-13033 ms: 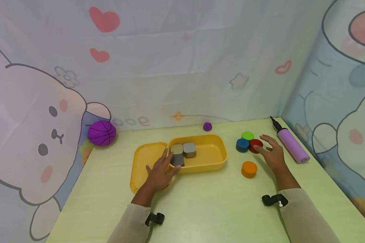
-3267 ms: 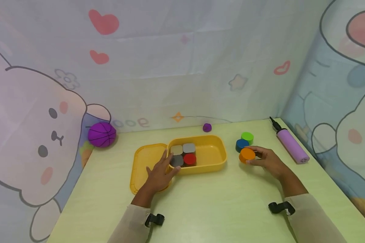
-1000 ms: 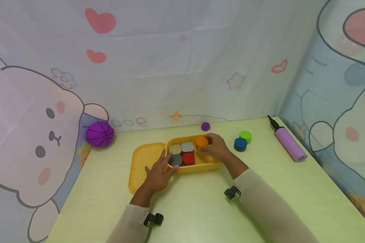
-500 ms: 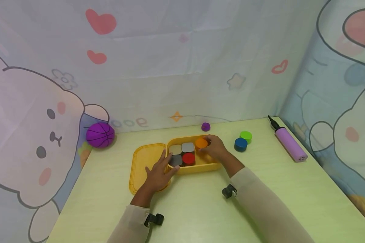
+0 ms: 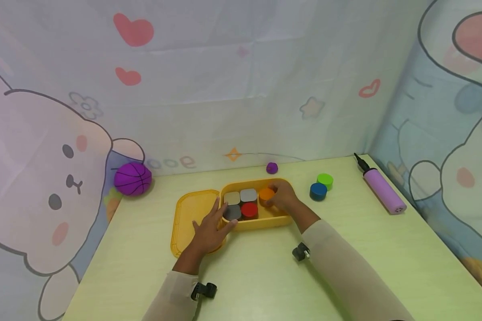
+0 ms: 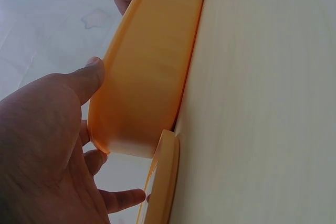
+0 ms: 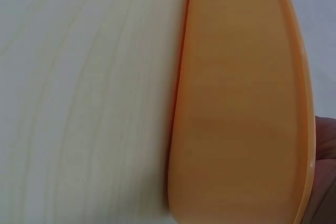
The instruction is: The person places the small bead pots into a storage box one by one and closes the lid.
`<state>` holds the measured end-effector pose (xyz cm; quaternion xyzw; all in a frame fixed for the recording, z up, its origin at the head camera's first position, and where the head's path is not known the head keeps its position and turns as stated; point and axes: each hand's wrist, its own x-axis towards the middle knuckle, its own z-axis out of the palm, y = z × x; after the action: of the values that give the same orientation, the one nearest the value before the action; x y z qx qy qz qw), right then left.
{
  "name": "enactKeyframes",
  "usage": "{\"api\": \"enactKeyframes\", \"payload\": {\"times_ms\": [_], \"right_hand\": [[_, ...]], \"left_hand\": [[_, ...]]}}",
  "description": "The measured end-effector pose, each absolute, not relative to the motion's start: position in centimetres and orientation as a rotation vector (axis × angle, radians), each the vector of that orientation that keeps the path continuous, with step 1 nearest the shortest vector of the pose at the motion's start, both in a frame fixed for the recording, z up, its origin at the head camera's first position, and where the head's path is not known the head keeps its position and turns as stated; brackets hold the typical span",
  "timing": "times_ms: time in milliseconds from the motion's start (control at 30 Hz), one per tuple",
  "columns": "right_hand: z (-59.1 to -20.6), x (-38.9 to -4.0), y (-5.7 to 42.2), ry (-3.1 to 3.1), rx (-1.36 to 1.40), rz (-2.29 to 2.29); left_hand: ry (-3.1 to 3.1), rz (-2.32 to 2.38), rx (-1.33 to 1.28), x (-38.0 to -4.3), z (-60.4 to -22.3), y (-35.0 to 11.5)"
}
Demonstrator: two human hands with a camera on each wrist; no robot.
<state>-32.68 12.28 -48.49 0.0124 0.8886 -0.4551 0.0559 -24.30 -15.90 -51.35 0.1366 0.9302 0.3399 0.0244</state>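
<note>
A yellow plastic box (image 5: 275, 220) stands with its mouth up on the table. Its left part holds a beige rounded-square piece (image 5: 231, 198), a light grey one (image 5: 248, 195), a dark grey one (image 5: 233, 212) and a short red cylinder (image 5: 249, 210). Inside the box, my right hand (image 5: 285, 196) pinches a short orange cylinder (image 5: 266, 195) beside the light grey piece; the box wall hides its fingers in the right wrist view. My left hand (image 5: 210, 229) rests at the box's left end with fingers spread, its thumb (image 6: 90, 80) against the rim in the left wrist view.
Under the left hand lies a yellow lid (image 5: 189, 214). Right of the box are a blue cylinder (image 5: 318, 191) and a green one (image 5: 325, 180), then a purple hand pump (image 5: 384, 191). A purple ball (image 5: 133, 179) and a small purple object (image 5: 272, 168) sit at the back.
The red cylinder went from the table into the box, then the right hand brought the orange cylinder over from the right and lowered it inside. The left hand has stayed put.
</note>
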Motion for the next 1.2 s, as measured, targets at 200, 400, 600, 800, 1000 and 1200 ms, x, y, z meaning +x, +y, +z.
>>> {"api": "enactKeyframes", "payload": {"times_ms": [200, 400, 600, 800, 1000, 1200], "right_hand": [[-48.2, -32.5, 12.2, 2.708, 0.009, -1.354], [-47.7, -32.1, 12.4, 2.680, 0.008, -1.334], [-46.8, -31.9, 13.1, 2.798, -0.126, -1.224], [-46.7, -31.1, 15.1, 2.803, -0.246, -1.411], [-47.4, -30.4, 17.8, 2.756, -0.258, -1.607], [-47.7, -29.7, 20.5, 2.748, -0.318, -1.773]], "left_hand": [[2.877, 1.052, 0.422, -24.3, -51.3, -15.9], [2.876, 1.049, 0.422, -24.2, -51.2, -15.8], [2.875, 1.051, 0.417, -24.1, -51.0, -15.8], [2.872, 1.069, 0.423, -24.0, -50.9, -15.7], [2.875, 1.063, 0.427, -24.1, -51.1, -15.8], [2.874, 1.068, 0.423, -24.2, -51.2, -15.8]]}}
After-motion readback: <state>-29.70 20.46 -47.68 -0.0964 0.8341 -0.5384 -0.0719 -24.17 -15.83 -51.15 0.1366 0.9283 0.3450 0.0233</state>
